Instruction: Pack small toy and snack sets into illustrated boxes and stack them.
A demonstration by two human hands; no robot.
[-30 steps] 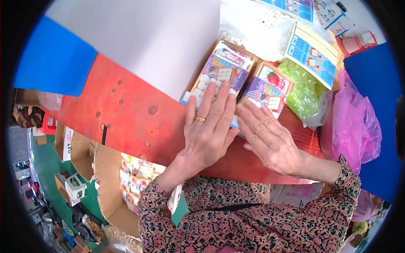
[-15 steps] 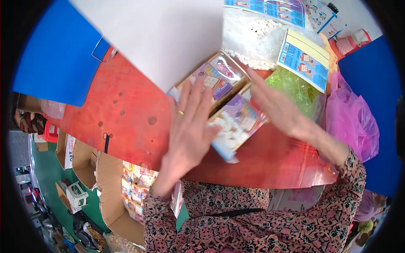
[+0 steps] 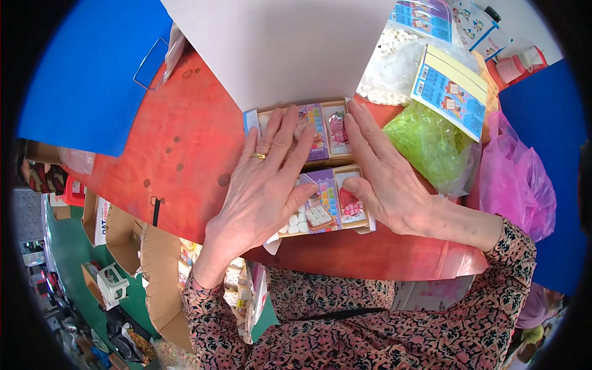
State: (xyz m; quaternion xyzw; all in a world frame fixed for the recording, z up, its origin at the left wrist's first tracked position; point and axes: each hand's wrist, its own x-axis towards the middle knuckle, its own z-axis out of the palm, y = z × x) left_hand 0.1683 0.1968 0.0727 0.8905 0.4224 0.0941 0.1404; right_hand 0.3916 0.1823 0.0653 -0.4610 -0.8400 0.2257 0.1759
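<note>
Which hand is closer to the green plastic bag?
Right. The right hand lies just beside the green plastic bag, at its left edge; the left hand rests farther left, beyond the two toy boxes.

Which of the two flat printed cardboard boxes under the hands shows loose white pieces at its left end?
The nearer flat printed cardboard box, closest to the person's body, shows white pieces beside the left hand. The farther flat printed cardboard box, against the white sheet, shows none.

red tabletop (image 3: 185,148) | white sheet (image 3: 277,43) at far edge | blue board (image 3: 86,68) far left | green bag (image 3: 431,145) right, carded pack (image 3: 450,92) on it | pink bag (image 3: 515,179) beside | bag of white beads (image 3: 394,61) behind | cardboard boxes (image 3: 154,271) on floor
</note>
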